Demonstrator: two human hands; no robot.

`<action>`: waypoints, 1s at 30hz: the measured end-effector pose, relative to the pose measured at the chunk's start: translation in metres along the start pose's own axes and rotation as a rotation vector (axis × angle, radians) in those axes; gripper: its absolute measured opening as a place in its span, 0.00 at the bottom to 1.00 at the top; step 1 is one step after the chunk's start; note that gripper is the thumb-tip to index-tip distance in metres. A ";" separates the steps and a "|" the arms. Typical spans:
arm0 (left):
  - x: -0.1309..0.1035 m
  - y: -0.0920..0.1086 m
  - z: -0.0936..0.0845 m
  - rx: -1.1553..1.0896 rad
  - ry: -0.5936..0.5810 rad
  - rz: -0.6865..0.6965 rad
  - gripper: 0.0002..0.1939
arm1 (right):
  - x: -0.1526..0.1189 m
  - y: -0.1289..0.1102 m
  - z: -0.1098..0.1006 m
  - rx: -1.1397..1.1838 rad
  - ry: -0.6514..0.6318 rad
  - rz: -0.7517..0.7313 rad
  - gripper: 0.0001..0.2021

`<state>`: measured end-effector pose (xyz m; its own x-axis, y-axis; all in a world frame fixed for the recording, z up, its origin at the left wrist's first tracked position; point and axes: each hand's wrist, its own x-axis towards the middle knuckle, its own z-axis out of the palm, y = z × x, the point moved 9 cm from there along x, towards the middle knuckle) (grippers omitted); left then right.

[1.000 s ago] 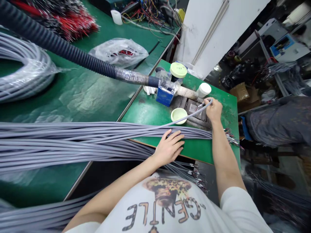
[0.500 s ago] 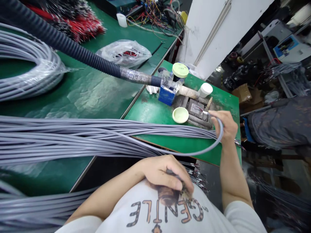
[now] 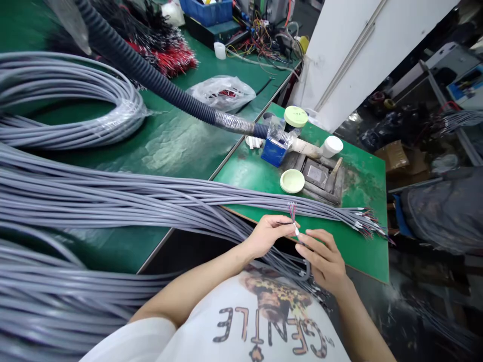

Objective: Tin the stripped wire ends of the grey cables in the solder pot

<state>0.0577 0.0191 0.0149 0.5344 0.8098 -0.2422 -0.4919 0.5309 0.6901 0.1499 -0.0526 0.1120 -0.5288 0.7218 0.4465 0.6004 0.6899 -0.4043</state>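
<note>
Centrally, one grey cable end (image 3: 297,232) is held on the wearer's side of the cable bundle (image 3: 260,197), its fine wires (image 3: 292,211) fanned toward that bundle. The left hand (image 3: 269,234) pinches it, fingers closed near the white collar. The right hand (image 3: 325,259), also on the bundle's near side, has parted fingers; whether they grip cannot be told. Presumably light and flexible, the cable suits a hold at its jacket; the wires would bend easily.
</note>
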 end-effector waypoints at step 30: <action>-0.011 0.033 0.009 0.566 0.085 0.293 0.15 | -0.016 0.054 0.049 0.635 -0.030 0.668 0.13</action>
<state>0.0421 0.0257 0.0465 0.3654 0.9305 -0.0259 -0.1582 0.0895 0.9833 0.1612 -0.0241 0.0440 -0.2114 0.9759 -0.0541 0.3495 0.0238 -0.9366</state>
